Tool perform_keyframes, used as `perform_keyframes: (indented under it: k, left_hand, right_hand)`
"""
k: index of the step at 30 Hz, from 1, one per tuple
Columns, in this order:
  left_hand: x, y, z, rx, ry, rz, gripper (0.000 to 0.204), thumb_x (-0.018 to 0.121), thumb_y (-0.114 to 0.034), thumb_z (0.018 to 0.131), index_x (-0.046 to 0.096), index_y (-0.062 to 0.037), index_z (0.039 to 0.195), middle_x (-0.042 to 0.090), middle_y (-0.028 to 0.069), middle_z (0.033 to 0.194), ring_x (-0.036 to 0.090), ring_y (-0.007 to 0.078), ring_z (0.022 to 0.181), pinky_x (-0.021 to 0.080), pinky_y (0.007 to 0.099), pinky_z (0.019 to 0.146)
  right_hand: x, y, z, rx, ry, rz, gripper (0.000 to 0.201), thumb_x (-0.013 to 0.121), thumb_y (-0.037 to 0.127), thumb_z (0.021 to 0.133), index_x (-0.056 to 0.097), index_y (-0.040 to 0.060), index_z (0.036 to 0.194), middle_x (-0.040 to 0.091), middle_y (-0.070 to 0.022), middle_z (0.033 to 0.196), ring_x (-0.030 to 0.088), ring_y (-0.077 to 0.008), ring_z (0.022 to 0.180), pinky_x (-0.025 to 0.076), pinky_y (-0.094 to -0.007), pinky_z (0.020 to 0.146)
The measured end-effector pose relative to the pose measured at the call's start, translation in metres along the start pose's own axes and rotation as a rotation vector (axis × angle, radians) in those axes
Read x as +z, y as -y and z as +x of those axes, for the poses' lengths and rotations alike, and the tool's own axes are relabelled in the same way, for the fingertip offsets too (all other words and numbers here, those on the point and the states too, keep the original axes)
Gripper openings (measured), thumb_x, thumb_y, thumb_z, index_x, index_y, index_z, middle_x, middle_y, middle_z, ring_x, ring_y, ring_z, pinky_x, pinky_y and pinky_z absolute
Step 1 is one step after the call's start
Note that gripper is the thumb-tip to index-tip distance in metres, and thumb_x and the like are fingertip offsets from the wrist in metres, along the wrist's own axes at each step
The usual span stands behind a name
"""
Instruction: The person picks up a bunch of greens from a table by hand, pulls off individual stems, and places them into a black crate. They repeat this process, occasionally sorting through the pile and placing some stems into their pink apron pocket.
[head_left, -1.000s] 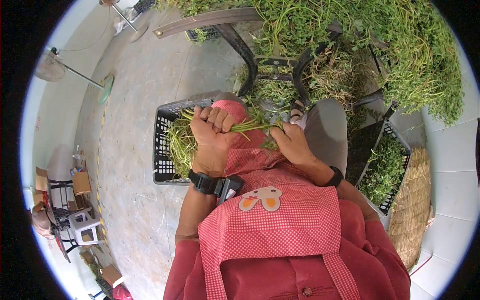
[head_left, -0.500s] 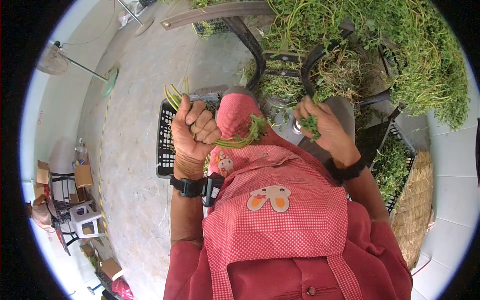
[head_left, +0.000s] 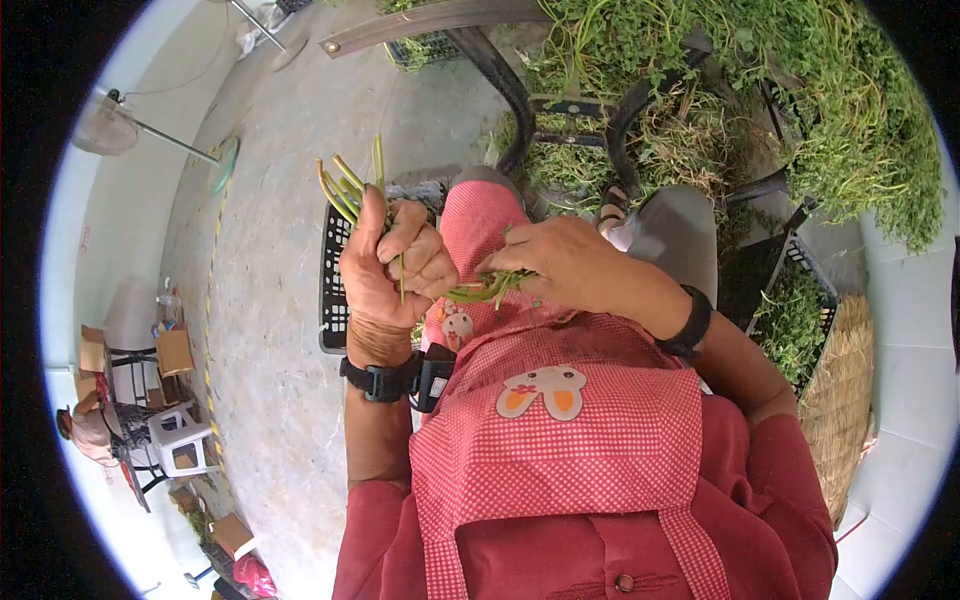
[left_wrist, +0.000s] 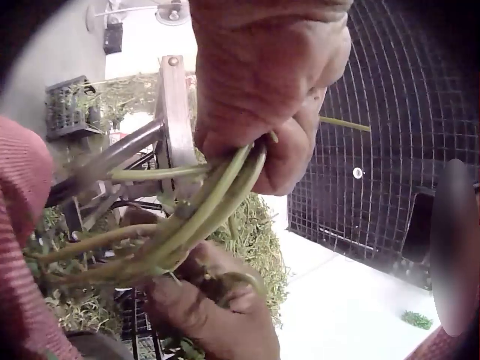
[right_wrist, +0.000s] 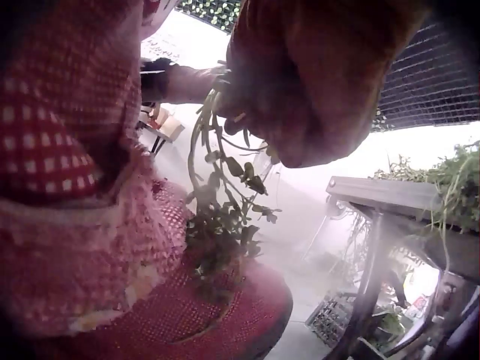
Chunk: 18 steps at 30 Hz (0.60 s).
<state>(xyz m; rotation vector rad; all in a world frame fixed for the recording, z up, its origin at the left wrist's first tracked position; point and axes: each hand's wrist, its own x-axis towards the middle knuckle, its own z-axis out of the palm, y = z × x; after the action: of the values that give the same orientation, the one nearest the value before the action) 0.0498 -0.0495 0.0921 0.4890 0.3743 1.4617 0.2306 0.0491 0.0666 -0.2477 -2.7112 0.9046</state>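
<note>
My left hand (head_left: 395, 265) grips a bunch of green stems (head_left: 345, 195) in a fist, cut ends sticking up past the thumb. Below that fist the bunch curves toward my right hand (head_left: 590, 265), whose thumb and fingers pinch it over the apron. In the left wrist view, thick stems (left_wrist: 202, 210) run from the left hand (left_wrist: 270, 82) down to the fingers of the right hand (left_wrist: 217, 315). Leafy sprigs (right_wrist: 217, 232) hang beside the right hand (right_wrist: 322, 82) in the right wrist view.
A black crate (head_left: 333, 285) stands beside the left knee. Greens (head_left: 850, 130) are heaped on a table at the upper right, with loose plants on the floor beneath. Another crate (head_left: 830, 300) of greens is at the right, beside a woven straw surface (head_left: 840, 390).
My right hand, earlier apart with leaves in it, has come left to the bunch and pinches it; those leaves are out of sight. The left hand keeps its grip.
</note>
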Motion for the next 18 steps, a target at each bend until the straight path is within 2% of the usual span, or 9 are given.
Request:
perform_keyframes:
  k: [3,7,11,13,14,16,18]
  left_hand:
    - [0.004,-0.003,-0.001,-0.048,-0.014,-0.003,0.055,0.036,-0.056,0.091,0.03,-0.0187,0.052,0.022,-0.008,0.043,0.015,0.006,0.038,0.015,0.0219,0.037]
    - [0.006,-0.001,0.0,-0.043,-0.013,0.058,0.054,0.036,-0.056,0.091,0.031,-0.0185,0.052,0.022,-0.0079,0.043,0.015,0.0061,0.038,0.014,0.0223,0.037]
    - [0.013,0.004,0.002,0.02,-0.018,0.099,0.053,0.031,-0.053,0.094,0.029,-0.0185,0.053,0.019,-0.0081,0.041,0.011,0.0063,0.035,0.011,0.0236,0.035]
    - [0.015,0.004,0.003,0.041,-0.05,0.121,0.054,0.031,-0.053,0.094,0.028,-0.0185,0.053,0.018,-0.0082,0.041,0.01,0.0063,0.035,0.011,0.0237,0.035]
    - [0.015,0.004,0.003,0.021,-0.008,0.135,0.054,0.031,-0.053,0.094,0.028,-0.0185,0.052,0.018,-0.0081,0.041,0.01,0.0065,0.035,0.011,0.024,0.036]
    - [0.016,0.004,0.002,-0.005,0.03,0.149,0.055,0.031,-0.054,0.094,0.027,-0.0184,0.052,0.018,-0.008,0.041,0.01,0.0067,0.035,0.011,0.0243,0.036]
    - [0.017,0.006,0.003,-0.013,0.048,0.191,0.055,0.032,-0.054,0.093,0.026,-0.0185,0.051,0.018,-0.0079,0.04,0.01,0.0071,0.036,0.011,0.0247,0.037]
  right_hand:
    - [0.007,-0.004,-0.001,-0.02,0.027,0.014,0.023,0.064,0.019,0.072,0.066,0.009,0.093,0.062,-0.0136,0.084,0.06,-0.0327,0.08,0.048,-0.0428,0.071]
    - [0.009,-0.009,-0.004,-0.01,0.032,0.105,0.023,0.065,0.02,0.072,0.065,0.0058,0.089,0.061,-0.0153,0.079,0.06,-0.0333,0.078,0.047,-0.0438,0.07]
    - [0.008,-0.007,-0.007,0.037,0.016,0.064,0.023,0.065,0.022,0.074,0.064,0.0026,0.086,0.061,-0.0166,0.076,0.06,-0.0331,0.075,0.047,-0.0426,0.069]
    - [0.008,-0.008,-0.008,0.108,0.146,0.341,0.027,0.065,0.018,0.076,0.065,0.0018,0.098,0.062,-0.0127,0.08,0.062,-0.0222,0.069,0.046,-0.0333,0.063]
    - [0.007,-0.008,-0.006,0.106,0.147,0.342,0.027,0.065,0.018,0.076,0.065,0.0018,0.098,0.062,-0.0127,0.08,0.062,-0.0222,0.069,0.046,-0.0333,0.063]
    - [0.003,-0.011,-0.002,0.219,0.149,0.66,0.031,0.064,0.022,0.08,0.063,0.0004,0.102,0.063,-0.0121,0.076,0.06,-0.0138,0.066,0.046,-0.029,0.062]
    - [0.007,-0.02,0.0,0.156,0.176,0.585,0.032,0.063,0.023,0.081,0.063,-0.0001,0.102,0.063,-0.0113,0.075,0.058,-0.0119,0.065,0.046,-0.029,0.062]
